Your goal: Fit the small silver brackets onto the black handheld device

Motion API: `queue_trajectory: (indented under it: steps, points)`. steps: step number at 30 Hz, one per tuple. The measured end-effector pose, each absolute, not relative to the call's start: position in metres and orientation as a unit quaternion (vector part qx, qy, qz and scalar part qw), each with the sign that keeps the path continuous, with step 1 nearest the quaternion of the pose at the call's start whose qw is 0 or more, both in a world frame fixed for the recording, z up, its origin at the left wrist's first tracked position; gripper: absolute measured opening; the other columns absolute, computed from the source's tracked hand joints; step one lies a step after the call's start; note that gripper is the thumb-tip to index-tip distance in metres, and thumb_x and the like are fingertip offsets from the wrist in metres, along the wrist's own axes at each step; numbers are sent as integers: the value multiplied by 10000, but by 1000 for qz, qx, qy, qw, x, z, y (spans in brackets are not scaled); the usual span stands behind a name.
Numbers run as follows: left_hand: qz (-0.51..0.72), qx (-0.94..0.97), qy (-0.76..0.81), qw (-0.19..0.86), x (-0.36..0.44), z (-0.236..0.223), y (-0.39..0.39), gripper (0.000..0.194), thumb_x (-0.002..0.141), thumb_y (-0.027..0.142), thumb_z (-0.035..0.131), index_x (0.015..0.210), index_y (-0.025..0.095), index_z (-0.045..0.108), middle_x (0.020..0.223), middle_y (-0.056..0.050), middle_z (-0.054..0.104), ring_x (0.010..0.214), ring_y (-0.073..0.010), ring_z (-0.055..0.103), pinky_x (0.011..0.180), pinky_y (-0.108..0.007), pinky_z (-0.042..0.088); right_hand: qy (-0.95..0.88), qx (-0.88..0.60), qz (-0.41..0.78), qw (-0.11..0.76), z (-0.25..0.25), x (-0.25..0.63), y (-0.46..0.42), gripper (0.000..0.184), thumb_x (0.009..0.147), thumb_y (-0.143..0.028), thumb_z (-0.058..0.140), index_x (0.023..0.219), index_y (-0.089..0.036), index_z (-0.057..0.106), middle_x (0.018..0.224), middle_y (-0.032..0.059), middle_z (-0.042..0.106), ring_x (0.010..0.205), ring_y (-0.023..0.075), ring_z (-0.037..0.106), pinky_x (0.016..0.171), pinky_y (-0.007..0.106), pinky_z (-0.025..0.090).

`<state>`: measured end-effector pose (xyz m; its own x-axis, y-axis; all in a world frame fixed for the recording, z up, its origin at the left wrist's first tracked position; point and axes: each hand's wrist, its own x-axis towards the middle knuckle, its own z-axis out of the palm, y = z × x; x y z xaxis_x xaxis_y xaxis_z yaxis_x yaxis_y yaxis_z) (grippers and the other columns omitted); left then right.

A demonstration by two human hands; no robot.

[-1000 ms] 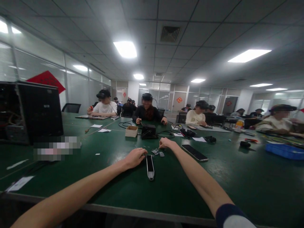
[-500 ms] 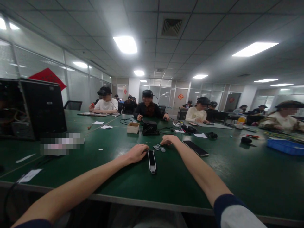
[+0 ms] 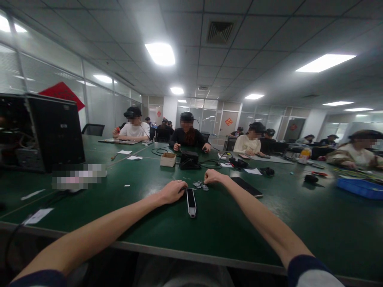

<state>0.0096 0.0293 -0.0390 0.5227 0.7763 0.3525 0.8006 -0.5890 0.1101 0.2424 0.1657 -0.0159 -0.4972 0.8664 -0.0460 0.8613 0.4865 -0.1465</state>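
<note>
A long, narrow device with a white rim and a black face (image 3: 191, 202) lies on the green table, one end toward me. My left hand (image 3: 174, 191) rests at its far left corner with fingers curled down; what they hold, if anything, is hidden. Just beyond the device sits a little heap of small grey parts (image 3: 200, 185). At the heap's right side, my right hand (image 3: 213, 176) has its fingers closed and pointing down. Whatever is between those fingertips is too small or hidden to make out.
Right of my right hand lies a dark phone (image 3: 245, 186). Beyond the heap stand an open cardboard box (image 3: 168, 160) and a black device (image 3: 190, 160) with cables. A computer case (image 3: 55, 133) is at left, a blue tray (image 3: 359, 188) at right. Co-workers sit around the table.
The view has tilted down slightly, so things sit a little higher. My right hand has shifted slightly at the small parts; my left hand stays by the long device's far end.
</note>
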Motion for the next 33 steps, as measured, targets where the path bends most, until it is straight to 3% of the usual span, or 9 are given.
queue_trajectory:
  steps: [6,15,23,25,28,33]
  points:
    - [-186,-870,-456,20,9,-39,30,227,836,191,455,1039,187,558,998,-53,616,916,-185,574,814,-291,444,-867,-494,45,54,1,252,167,196,660,-164,588,828,-177,688,864,44,678,767,141,608,618,171,418]
    - [-180,-871,-458,7,10,-35,26,230,838,198,450,1038,187,563,1008,-58,613,922,-188,570,810,-290,443,-843,-534,63,2,-9,235,165,143,608,-196,656,739,-157,697,730,65,667,659,152,615,597,205,446]
    - [-189,-868,-459,19,10,-35,25,226,846,207,435,1015,189,584,974,-58,621,883,-187,576,785,-282,446,-847,-530,25,25,-7,235,145,107,664,-171,613,740,-133,678,775,100,663,758,189,616,654,224,426]
    - [-187,-868,-460,20,10,-36,26,228,848,200,428,1011,189,588,978,-58,623,893,-187,576,799,-282,442,-860,-507,12,58,-7,236,133,137,718,-165,566,808,-142,666,838,91,663,803,177,605,688,220,415]
    - [-180,-869,-460,25,11,-35,27,231,850,194,423,1011,187,589,987,-58,627,911,-189,575,817,-285,438,-883,-435,18,174,-13,236,111,166,789,-200,513,903,-165,630,885,51,656,801,143,589,703,212,411]
    - [-176,-872,-455,32,11,-35,28,230,851,188,427,1018,181,584,974,-61,634,901,-193,580,804,-286,443,-873,-378,132,278,-32,234,84,151,799,-249,526,889,-172,619,866,22,653,759,122,584,691,217,432]
